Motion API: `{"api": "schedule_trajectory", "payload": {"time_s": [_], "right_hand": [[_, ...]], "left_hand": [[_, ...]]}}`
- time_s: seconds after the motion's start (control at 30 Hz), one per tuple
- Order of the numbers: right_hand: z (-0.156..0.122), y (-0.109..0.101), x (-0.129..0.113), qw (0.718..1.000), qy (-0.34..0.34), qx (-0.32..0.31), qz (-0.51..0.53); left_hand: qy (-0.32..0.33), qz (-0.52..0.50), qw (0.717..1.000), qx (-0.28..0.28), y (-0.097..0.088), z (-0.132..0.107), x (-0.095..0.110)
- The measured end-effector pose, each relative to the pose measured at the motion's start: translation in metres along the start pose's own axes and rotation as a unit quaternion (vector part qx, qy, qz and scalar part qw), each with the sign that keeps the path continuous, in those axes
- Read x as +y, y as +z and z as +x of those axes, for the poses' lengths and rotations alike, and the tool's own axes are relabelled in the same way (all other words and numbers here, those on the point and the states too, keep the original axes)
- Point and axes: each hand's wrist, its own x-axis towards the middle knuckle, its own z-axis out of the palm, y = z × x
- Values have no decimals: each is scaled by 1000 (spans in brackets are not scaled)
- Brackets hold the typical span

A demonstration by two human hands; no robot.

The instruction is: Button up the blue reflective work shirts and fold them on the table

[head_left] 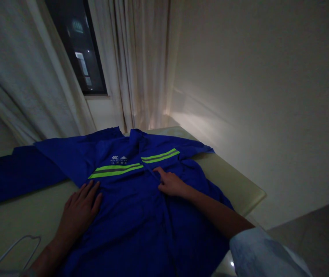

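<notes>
Two hands rest on the blue jacket [129, 215]: the left hand [79, 209] flat at its side edge, fingers slightly spread; the right hand [172, 184] at the front flap [150, 171], though whether its fingers pinch, I cannot tell. Just beyond them run green stripes [115, 171]; around, the tabletop [239, 182]. Straightening the flap seems underway; next probably calls for gentle, even tension.

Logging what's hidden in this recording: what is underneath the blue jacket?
The blue jacket lies on a pale tabletop, visible to either side. The covered part cannot be seen, so whether anything else lies beneath is unclear.
</notes>
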Motion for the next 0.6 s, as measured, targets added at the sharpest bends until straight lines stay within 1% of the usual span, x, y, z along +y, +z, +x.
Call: {"api": "schedule_trajectory", "payload": {"time_s": [0.07,0.13,0.3,0.37,0.47,0.53,0.6], "right_hand": [[1,-3,7,999,-27,-6,25],[1,-1,8,999,-47,-5,19],[-5,12,-3,999,-16,29,-1],[-7,14,-6,999,-18,32,-4],[-8,13,-7,997,-70,27,-9],[-5,14,-5,993,-119,18,-7],[-2,18,-3,988,-155,18,-1]], "left_hand": [[2,6,1000,3,1,1,0],[4,15,1000,7,1,1,0],[26,38,999,15,-3,0,0],[32,45,998,16,-4,2,-1],[39,77,996,-14,-12,8,0],[47,114,991,-42,-23,14,10],[57,139,987,-50,-38,21,32]]}}
